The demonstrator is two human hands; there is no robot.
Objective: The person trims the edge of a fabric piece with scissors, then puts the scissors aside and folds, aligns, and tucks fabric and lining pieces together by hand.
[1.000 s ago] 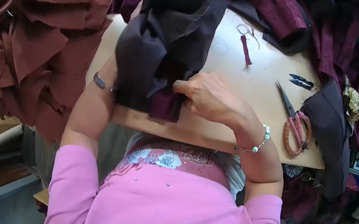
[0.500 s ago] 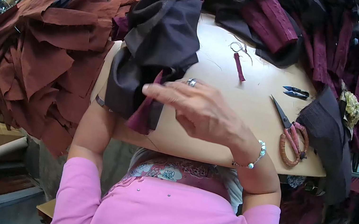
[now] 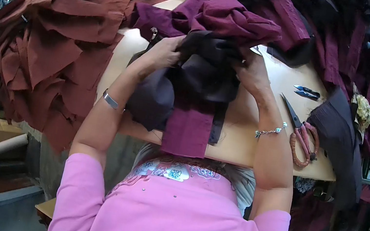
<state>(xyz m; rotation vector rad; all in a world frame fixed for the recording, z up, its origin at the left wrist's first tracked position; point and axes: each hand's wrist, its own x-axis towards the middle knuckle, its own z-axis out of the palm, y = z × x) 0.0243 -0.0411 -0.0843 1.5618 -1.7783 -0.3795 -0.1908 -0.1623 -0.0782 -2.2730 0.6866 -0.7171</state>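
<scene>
Bunched black and maroon fabric point(image 3: 209, 77) lies across the middle of the table in front of me. My left hand point(image 3: 163, 55) is closed on the black part at its left side. On the opposite side my right hand point(image 3: 254, 73) grips the fabric too, its fingertips partly hidden. Toward me hangs a flat maroon panel point(image 3: 187, 133), reaching the table's front edge. Beyond my hands the maroon portion point(image 3: 237, 18) is crumpled in folds. A small metal piece, perhaps a zipper pull point(image 3: 154, 33), shows near my left hand.
Scissors with wrapped handles point(image 3: 303, 141) and small thread snips point(image 3: 307, 92) lie on the pale tabletop point(image 3: 238, 147) at right. Brown cloth pieces point(image 3: 51, 57) are heaped at left. More maroon and black fabric point(image 3: 286, 17) covers the back. Dark cloth point(image 3: 342, 138) drapes over the right edge.
My right hand has moved right and away from me and now grips the fabric. My left hand has come into view. The fabric has shifted right and spread, its maroon panel now lying flat.
</scene>
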